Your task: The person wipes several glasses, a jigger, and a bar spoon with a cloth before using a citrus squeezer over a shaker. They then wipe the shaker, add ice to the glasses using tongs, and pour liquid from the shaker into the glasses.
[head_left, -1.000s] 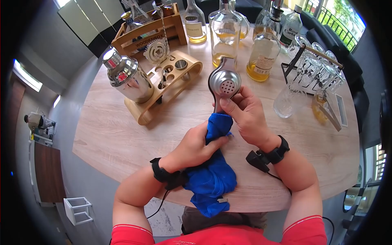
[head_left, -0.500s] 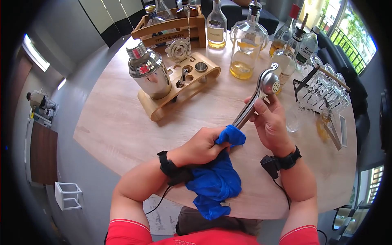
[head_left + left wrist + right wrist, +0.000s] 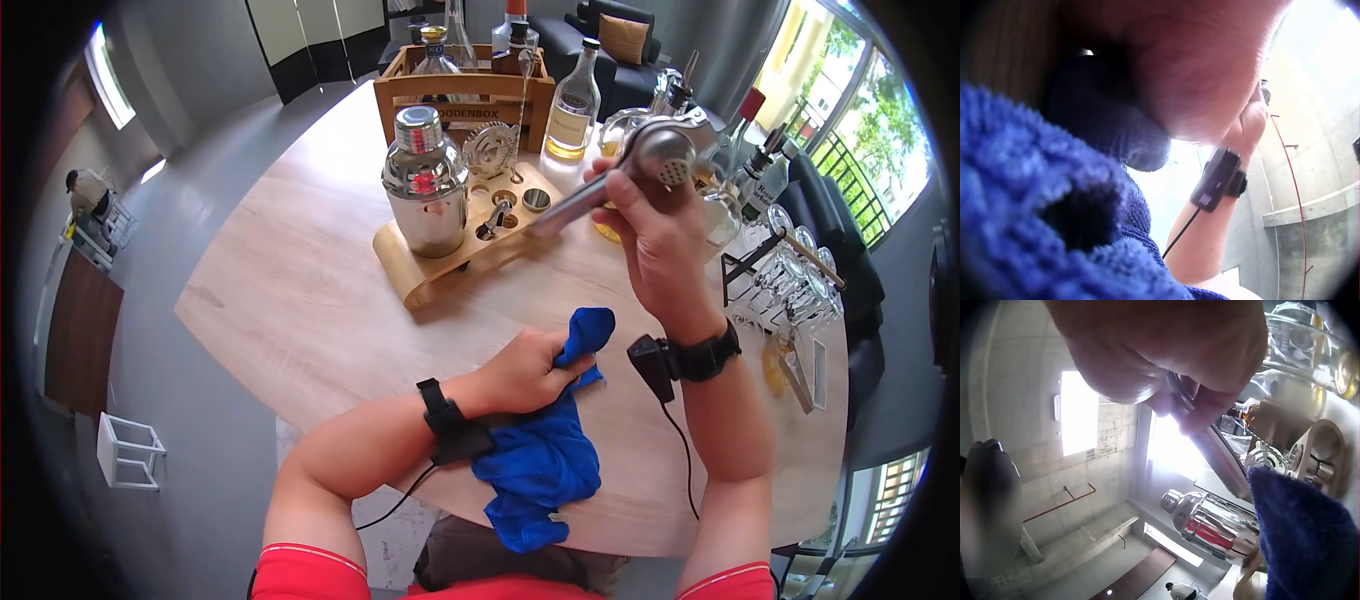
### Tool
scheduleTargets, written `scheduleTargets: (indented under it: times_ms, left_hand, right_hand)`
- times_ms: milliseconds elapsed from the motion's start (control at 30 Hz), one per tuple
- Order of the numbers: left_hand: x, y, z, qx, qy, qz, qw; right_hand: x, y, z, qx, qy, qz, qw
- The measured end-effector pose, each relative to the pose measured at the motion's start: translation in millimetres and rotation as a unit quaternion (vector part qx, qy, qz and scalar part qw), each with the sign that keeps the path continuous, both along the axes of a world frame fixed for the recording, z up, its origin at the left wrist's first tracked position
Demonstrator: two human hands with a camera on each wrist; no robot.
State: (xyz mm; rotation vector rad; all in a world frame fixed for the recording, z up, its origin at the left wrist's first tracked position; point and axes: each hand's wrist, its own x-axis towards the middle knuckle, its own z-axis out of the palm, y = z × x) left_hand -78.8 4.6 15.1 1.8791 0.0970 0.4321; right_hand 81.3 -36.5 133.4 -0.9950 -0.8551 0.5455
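A metal citrus squeezer [image 3: 667, 158] with a perforated round cup is raised over the table's right half in the head view. My right hand [image 3: 668, 255] grips it near the cup, its handles slanting down to the left. In the right wrist view the handles [image 3: 1225, 464] stretch past my fingers toward the blue cloth. Lower down, my left hand [image 3: 522, 372] grips the bunched blue towelling cloth [image 3: 540, 455], one end poking up above the fist and the rest hanging toward the table's front edge. The squeezer's handles are clear of the cloth.
A steel cocktail shaker [image 3: 428, 195] and bar tools stand in a wooden rack [image 3: 405, 268] left of the squeezer. Behind are a wooden crate [image 3: 390, 100] and a labelled bottle [image 3: 572, 110]. Several bottles and a rack of upturned glasses [image 3: 790, 285] stand on the right.
The squeezer, earlier with its handles in the cloth, has come out of it and moved up in my right hand. My left hand keeps the cloth. The head view has shifted.
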Motion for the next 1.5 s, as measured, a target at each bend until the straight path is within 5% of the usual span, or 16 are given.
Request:
scheduleTargets:
  times_ms: [400, 1067, 1333, 1500]
  left_hand:
    - [2, 1, -13, -0.004, -0.025, 0.015, 1.0]
    - [3, 0, -15, 0.03, -0.034, 0.016, 0.999]
    - [3, 0, -12, 0.032, -0.016, 0.012, 0.999]
    - [2, 0, -9, 0.035, -0.016, 0.017, 0.999]
  right_hand:
    - [-5, 138, -11, -0.093, -0.099, 0.063, 0.989]
    - [-12, 138, 4, -0.133, -0.022, 0.041, 0.99]
    - [-12, 139, -1, -0.147, -0.103, 0.047, 0.983]
    - [-11, 149, -10, -0.102, -0.226, -0.039, 0.968]
